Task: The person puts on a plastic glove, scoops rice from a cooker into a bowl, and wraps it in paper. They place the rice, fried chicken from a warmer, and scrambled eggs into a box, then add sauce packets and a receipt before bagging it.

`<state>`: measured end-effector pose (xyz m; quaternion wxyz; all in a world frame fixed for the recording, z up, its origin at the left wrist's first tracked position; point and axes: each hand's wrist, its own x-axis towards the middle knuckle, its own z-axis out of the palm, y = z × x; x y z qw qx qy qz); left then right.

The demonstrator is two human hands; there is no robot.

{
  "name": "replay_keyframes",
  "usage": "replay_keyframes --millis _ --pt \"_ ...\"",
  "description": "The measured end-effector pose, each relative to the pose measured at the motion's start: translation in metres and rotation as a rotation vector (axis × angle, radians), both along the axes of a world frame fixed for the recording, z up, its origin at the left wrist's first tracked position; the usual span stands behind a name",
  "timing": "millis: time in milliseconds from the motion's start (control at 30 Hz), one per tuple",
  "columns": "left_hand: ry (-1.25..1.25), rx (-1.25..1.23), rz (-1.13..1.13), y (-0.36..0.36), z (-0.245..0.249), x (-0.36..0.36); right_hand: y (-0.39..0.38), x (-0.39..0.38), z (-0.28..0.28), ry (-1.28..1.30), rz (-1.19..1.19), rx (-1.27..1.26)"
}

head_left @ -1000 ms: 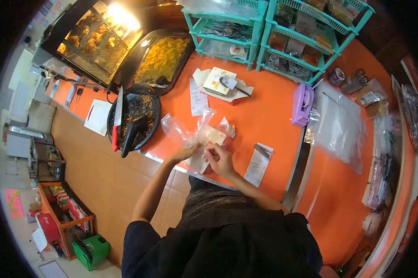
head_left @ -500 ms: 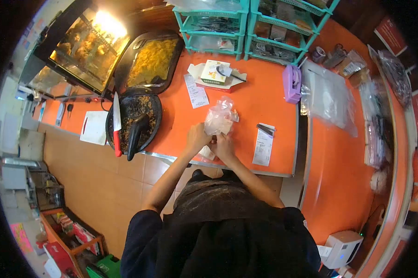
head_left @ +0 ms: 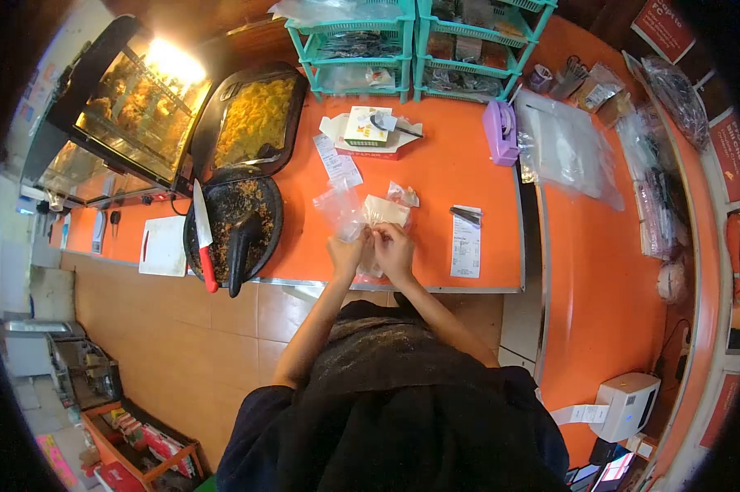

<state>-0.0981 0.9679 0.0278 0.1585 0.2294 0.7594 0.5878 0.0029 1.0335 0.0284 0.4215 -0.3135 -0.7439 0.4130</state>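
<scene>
At the front edge of the orange counter (head_left: 435,275), my left hand (head_left: 346,252) is closed on a clear plastic bag (head_left: 337,207). My right hand (head_left: 394,250) is beside it, its fingers pinched close to the left ones, over clear plastic. Just beyond the fingers lies a pale packet (head_left: 385,211), with a small clear bag (head_left: 403,194) behind it. Farther back, a white and green box (head_left: 368,125) sits on an open carton (head_left: 386,150), with a black-handled item on top. A receipt (head_left: 337,161) is left of the carton; another receipt (head_left: 466,246) lies to the right.
A stone mortar (head_left: 259,193) with a pestle and a red-handled knife (head_left: 203,238) is on the left, near a white cutting board (head_left: 163,246). Behind are a tray of yellow food (head_left: 255,119), a lit display case (head_left: 132,98) and teal racks (head_left: 354,49). A purple dispenser (head_left: 501,135) stands right.
The clear bag has moved left with my left hand, and the pale packet now shows beyond my fingers. The camera view has shifted slightly.
</scene>
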Motion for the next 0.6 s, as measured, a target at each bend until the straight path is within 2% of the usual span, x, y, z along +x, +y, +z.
replay_keyframes --millis 133,233,333,433,533,600 --pt "0.007 0.065 -0.142 0.000 -0.013 -0.011 0.018 -0.008 0.004 0.072 0.033 -0.228" --pt "-0.001 0.089 -0.152 0.002 -0.010 -0.011 0.027 -0.010 0.003 0.116 0.063 -0.213" --pt "0.001 0.049 -0.164 0.003 -0.012 -0.012 0.035 -0.006 -0.002 0.039 0.115 -0.173" --pt "0.136 0.004 -0.160 0.002 -0.015 -0.011 0.045 -0.003 -0.018 -0.043 0.210 -0.158" --pt "0.026 0.020 -0.203 0.000 -0.014 -0.006 0.055 0.003 -0.004 -0.214 0.361 -0.156" --pt "0.020 -0.011 -0.219 0.000 -0.013 -0.005 0.061 0.005 0.015 -0.249 0.381 -0.176"
